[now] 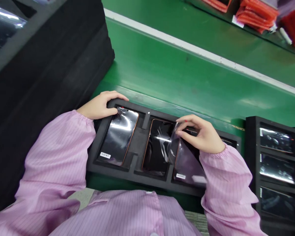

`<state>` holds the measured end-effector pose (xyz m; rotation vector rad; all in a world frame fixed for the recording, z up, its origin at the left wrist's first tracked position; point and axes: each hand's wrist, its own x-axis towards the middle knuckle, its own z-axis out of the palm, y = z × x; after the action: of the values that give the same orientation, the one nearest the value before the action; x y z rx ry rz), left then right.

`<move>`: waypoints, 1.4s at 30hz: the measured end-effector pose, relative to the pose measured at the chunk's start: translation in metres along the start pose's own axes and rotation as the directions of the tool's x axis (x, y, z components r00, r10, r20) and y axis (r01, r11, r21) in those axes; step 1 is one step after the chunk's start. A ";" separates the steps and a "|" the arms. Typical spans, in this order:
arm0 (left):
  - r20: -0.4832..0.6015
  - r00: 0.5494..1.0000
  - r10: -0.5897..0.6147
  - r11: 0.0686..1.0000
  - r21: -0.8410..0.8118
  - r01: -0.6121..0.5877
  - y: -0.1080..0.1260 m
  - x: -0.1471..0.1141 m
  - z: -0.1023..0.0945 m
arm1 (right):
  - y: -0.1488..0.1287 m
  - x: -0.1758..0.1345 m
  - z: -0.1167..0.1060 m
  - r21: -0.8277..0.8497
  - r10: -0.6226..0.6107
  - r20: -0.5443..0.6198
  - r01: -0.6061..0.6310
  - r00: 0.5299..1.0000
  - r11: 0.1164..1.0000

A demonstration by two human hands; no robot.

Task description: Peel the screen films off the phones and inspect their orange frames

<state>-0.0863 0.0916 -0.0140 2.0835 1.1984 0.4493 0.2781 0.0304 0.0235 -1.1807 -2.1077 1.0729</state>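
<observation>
A black foam tray (140, 139) holds several phones, or phone screens, with orange edges. My left hand (102, 105) lies at its upper left corner, fingers stretched along the rim and thumb tip at the top of the leftmost phone (120, 136). That one bears a white barcode label at its lower end. My right hand (201, 132) pinches a clear plastic film (172, 147), which hangs bent over the right side of the middle phone (153, 147). Beneath my right hand and sleeve, another phone (188, 164) with a label is partly hidden.
On the left rises a tall stack of black foam trays (51, 65). More foam trays (276, 157) with shiny phones stand at right. The green work surface (186, 65) is crossed by a white strip (186, 47). Orange-red packets (257, 14) lie at the upper right.
</observation>
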 end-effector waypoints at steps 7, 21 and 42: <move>-0.001 1.000 0.005 1.000 0.007 -0.005 -0.001 0.000 0.000 | -0.007 -0.001 0.005 -0.001 -0.063 0.033 0.063 0.997 0.998; -0.259 0.962 0.088 0.939 0.344 0.007 0.025 -0.013 0.009 | -0.012 0.004 0.006 0.282 0.086 0.103 -0.112 0.991 0.953; 0.144 0.880 0.452 0.833 0.285 -0.475 0.097 -0.046 0.050 | -0.009 0.017 0.030 -0.164 -0.166 0.100 0.181 0.981 0.970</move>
<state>-0.0200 -0.0001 0.0212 2.6579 0.7424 0.4160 0.2433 0.0307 0.0140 -1.0190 -2.3618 0.8904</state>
